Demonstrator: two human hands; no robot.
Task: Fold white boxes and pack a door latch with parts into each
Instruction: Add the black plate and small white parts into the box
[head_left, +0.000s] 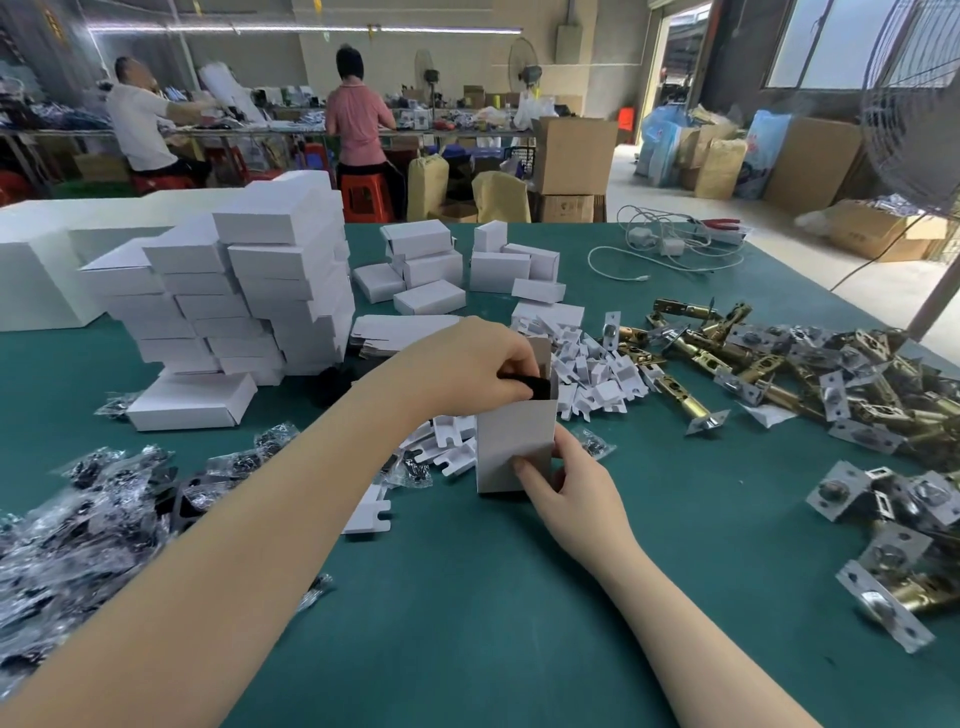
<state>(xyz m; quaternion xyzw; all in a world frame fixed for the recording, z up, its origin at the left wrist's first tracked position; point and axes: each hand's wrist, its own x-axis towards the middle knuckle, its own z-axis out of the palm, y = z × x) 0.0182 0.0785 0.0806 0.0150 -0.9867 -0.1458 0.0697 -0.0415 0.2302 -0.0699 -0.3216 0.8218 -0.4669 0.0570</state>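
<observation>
Teal-green surface all over. Plain white box in the middle, with something black at its open top. Stack of white boxes upper left. Brass-gold latches with silver plates on the right. Clear bags of black parts lower left. Red stool up top, brown cartons too.

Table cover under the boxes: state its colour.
Plain teal green table cover, seen clearly in the head view.

Bright, even daylight from the right; wide-angle bending and blur at edges.
</observation>
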